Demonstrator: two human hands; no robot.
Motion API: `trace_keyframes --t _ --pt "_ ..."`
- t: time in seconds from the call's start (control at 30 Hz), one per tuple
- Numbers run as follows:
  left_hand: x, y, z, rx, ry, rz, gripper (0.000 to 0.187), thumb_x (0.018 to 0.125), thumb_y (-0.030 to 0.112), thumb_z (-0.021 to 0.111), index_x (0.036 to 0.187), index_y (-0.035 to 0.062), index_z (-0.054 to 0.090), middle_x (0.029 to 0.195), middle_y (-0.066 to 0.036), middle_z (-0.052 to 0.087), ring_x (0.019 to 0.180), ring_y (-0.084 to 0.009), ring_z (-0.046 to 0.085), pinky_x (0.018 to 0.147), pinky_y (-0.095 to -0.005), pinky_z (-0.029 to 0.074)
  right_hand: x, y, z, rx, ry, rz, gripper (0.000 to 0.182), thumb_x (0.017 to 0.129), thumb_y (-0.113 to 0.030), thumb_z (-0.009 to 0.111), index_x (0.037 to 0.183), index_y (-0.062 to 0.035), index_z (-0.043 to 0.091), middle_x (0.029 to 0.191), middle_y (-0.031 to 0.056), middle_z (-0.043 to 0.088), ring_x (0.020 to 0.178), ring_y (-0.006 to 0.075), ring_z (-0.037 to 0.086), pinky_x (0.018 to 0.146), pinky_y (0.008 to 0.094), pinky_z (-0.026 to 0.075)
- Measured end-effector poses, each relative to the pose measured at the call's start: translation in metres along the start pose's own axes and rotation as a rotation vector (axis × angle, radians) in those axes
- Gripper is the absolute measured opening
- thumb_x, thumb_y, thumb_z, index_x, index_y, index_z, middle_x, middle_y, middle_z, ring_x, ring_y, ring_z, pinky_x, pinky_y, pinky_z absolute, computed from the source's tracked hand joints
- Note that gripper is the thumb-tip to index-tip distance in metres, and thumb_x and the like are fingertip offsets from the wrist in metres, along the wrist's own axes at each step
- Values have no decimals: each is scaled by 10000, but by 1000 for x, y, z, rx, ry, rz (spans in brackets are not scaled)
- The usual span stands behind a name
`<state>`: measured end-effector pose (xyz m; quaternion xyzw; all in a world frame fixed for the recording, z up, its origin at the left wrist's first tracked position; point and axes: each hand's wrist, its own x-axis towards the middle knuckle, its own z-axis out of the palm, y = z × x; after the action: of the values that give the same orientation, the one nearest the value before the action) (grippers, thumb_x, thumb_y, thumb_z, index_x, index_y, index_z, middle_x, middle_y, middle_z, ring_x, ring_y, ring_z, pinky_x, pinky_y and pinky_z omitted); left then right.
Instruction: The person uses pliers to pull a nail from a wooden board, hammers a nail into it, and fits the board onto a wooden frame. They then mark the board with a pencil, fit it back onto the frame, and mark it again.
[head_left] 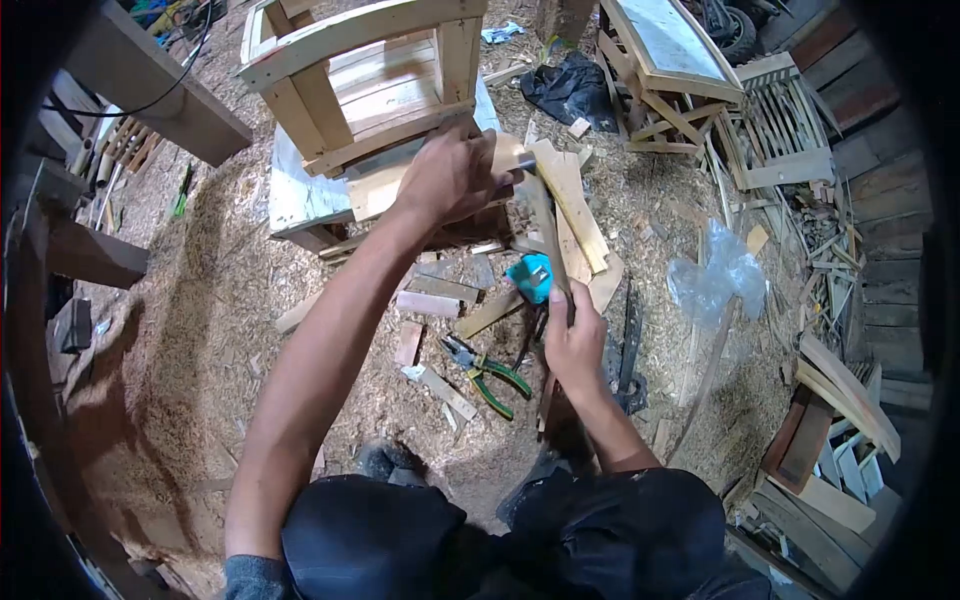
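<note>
A wooden frame piece [395,130] with slats rests on a low white-topped stand [300,200]. My left hand [455,172] is at its lower edge, fingers closed; what they grip, if anything, is hidden. In my right hand [575,335] is a hammer [548,225], held by its handle, with the dark head up beside my left fingers. Just left of the handle lies a turquoise container [531,278]. Pliers [487,374] with green and yellow handles lie on the ground below, among wood offcuts.
Shavings cover the ground. Cut boards [568,200] lie right of the stand. A clear plastic bag [716,275], a black bag [572,92] and a wooden table [670,50] are to the right. Slatted pieces [785,120] lean at the far right; a wooden post [160,85] stands at left.
</note>
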<state>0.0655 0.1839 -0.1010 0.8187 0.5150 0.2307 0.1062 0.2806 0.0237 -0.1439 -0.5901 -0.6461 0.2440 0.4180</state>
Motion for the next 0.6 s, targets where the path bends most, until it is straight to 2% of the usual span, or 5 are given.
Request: trace_keyframes --t 0.03,0.07,0.4,0.5,0.6 --pt "-1 2 1 10 31 -20 572 810 360 741 1246 12 612 1052 -259 576 970 -431 592 866 -481 475 -5 -5 -4 53 -51 131 269 1006 -232 517 1111 7 584 743 179 627 667 322 640 612 385 486" --pt "-3 2 2 6 27 -26 572 810 360 741 1246 12 612 1052 -259 576 970 -431 592 866 -481 475 -6 -9 -6 52 -57 136 269 1006 -232 517 1111 7 584 743 179 627 667 322 640 612 385 486" --pt "-3 -6 8 -11 86 40 528 814 307 717 1234 5 613 977 -256 600 907 -437 591 804 -493 479 1 -18 -13 159 37 25 350 1036 -302 465 1115 21 575 679 114 556 585 165 515 551 340 417" --pt "-4 -7 10 -16 120 55 511 806 284 716 1224 10 612 955 -255 597 901 -436 590 800 -494 478 10 -39 -36 114 -180 326 358 1042 -288 455 1183 16 579 725 80 549 630 114 480 563 318 413" --pt "-3 -6 9 -26 104 42 517 799 282 719 1227 15 607 959 -255 598 912 -433 590 812 -491 477 14 -60 -47 189 -73 203 339 1041 -267 458 1172 21 580 729 76 557 652 110 487 589 305 415"
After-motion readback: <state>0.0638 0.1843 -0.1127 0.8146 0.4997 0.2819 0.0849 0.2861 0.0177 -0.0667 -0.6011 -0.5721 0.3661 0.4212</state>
